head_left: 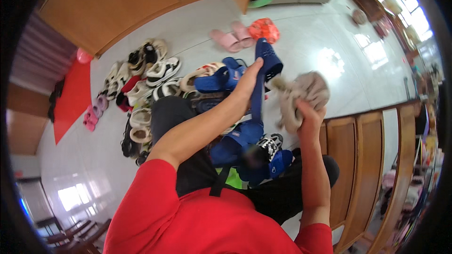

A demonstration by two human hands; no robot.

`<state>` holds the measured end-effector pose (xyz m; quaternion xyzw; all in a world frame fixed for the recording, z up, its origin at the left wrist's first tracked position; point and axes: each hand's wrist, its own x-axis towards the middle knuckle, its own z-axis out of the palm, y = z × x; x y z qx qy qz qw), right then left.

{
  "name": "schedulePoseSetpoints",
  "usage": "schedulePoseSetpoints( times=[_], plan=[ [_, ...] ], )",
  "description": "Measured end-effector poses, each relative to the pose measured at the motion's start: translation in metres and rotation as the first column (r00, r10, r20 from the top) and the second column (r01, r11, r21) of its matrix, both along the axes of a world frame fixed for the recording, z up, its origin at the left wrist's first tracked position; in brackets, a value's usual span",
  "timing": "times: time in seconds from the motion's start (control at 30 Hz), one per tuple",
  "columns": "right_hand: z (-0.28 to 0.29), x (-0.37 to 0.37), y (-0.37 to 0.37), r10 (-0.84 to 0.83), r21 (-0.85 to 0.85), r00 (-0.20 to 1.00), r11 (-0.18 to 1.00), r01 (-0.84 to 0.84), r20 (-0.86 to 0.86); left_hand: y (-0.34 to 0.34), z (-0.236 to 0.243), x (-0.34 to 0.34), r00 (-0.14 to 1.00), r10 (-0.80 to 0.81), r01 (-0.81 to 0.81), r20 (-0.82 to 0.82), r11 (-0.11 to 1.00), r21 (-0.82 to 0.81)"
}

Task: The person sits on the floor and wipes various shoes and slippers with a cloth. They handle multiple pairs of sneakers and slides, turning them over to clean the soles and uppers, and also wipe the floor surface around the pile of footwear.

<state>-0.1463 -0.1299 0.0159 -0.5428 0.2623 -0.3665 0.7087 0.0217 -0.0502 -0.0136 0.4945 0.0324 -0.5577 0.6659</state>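
My left hand point(250, 76) is closed on a dark blue slide sandal point(266, 59), lifted above the pile of footwear with its long sole pointing downward. A bunched beige cloth point(310, 89) is in my right hand point(308, 117), beside the sandal, slightly blurred. Beneath my hands lie several blue slippers point(216, 82) and a black-and-white shoe point(270, 143), partly hidden by my arms. Between my legs a bright green item point(230, 178) shows.
Mixed shoes point(160, 70) spread to my left, with pink clogs point(89, 117) and a red mat point(70, 103) farther out. Pink slippers point(226, 40) and an orange bag point(263, 29) lie ahead, near wooden cabinets point(99, 9). A wooden slatted panel point(348, 169) stands at my right.
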Motion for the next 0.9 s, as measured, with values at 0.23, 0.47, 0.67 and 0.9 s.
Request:
schedulePoseSetpoints(
  times=[0.23, 0.47, 0.67, 0.9],
  plan=[
    [-0.011, 0.024, -0.026, -0.123, -0.148, 0.992, 0.981, 0.123, 0.013, 0.019, 0.03, -0.057, 0.927, -0.298, 0.323, 0.226, 0.943, -0.079],
    [-0.009, 0.021, -0.041, 0.012, 0.243, 0.994, 0.969, -0.038, 0.107, 0.032, 0.027, -0.057, 0.884, -0.339, 0.387, 0.322, 0.917, -0.097],
    [0.001, 0.017, -0.033, 0.02, 0.185, 0.998, 0.982, -0.03, 0.059, 0.022, 0.018, -0.044, 0.831, -0.229, 0.326, 0.506, 0.939, -0.11],
    [0.001, 0.009, -0.028, -0.077, 0.121, 0.997, 0.99, 0.076, 0.003, 0.023, 0.007, -0.051, 0.097, -0.182, 0.132, 0.979, 0.977, 0.169]
  ],
)
